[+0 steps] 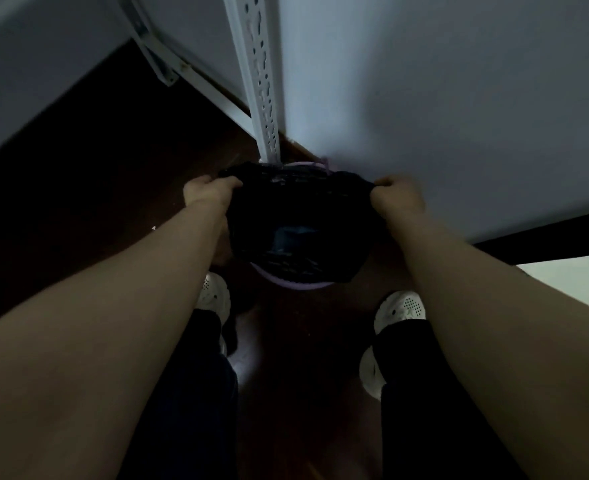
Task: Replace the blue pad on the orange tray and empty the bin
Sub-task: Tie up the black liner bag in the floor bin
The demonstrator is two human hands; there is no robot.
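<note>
Frame centre: our left hand (210, 194) and right hand (398, 197) each grip edge of black bag (286, 209), mouth spread over lavender bin (296, 288). Bluish thing inside, too dim to name. Our white shoes (400, 308) just below bin. Perforated white post (261, 81) upper centre.

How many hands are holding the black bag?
2. The left hand grips the bag at its left edge, and the right hand grips its right edge, above the bin. No other hand shows.
</note>
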